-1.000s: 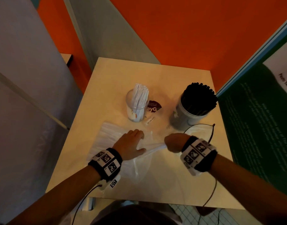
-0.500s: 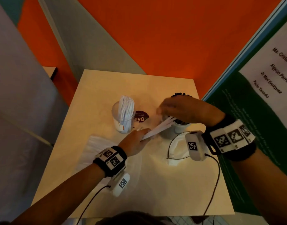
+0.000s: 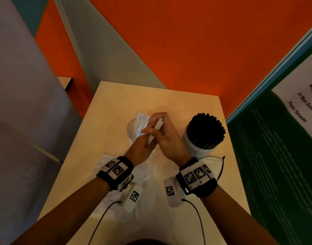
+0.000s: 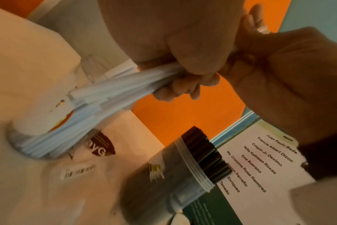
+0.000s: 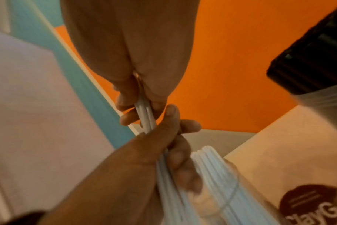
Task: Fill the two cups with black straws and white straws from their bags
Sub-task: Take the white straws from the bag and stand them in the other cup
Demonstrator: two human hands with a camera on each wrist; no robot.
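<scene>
Nearest, at 6 o'clock on the tabletop (image 3: 169,225), lies a clear bag (image 3: 148,177). Beyond it the left hand (image 3: 141,149) and right hand (image 3: 166,137) meet, both curled round one bundle of white straws (image 3: 156,129) over the clear cup (image 3: 132,128) at 11 o'clock. The cup of black straws (image 3: 204,131) stands at 2 o'clock, well apart.

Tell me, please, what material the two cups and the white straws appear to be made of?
Cups: the cup of black straws and the cup of white straws look like clear, glossy plastic; contents show through, and the former has a ridged rim. White straws: matte, opaque white tubes, plastic or paper; unclear.
</scene>
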